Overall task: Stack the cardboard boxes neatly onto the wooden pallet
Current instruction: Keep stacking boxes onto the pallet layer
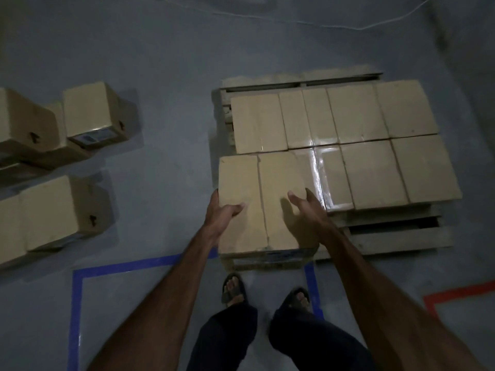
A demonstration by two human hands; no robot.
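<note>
Legs: dark trousers [302,341] right at the bottom of the view, feet in dark sandals [233,289] planted on the grey floor [166,76].
Floor tape: a blue tape outline [77,290] boxes in the spot where the person stands; an orange tape corner [455,291] shows off to the right.
Left hand: the left hand [223,210] is on the near-left corner of the front cardboard box [267,183], thumb lying on the top face, the other fingers wrapped down over the left edge, holding it.
Right hand: the right hand [302,207] is at the box's right side, fingers spread wide and fairly straight, thumb over the top face; whether the palm actually touches the box, I cannot tell.
Front box: it sits at the near-left corner of the wooden pallet [401,236], its near end reaching over the pallet's front edge, a blue-printed label just showing on its front face.
Stacked boxes: two rows of cardboard boxes [361,145] already lie flat and tight on the pallet, glossy tape gleaming along the middle ones.
Pallet: bare slats showing at the far edge and at the near right.
Waiting boxes: more loose boxes [91,113] stand on the floor well apart to the left, some tilted against each other.
Cable: a thin white cable [294,21] trails across the floor at the far end.
</note>
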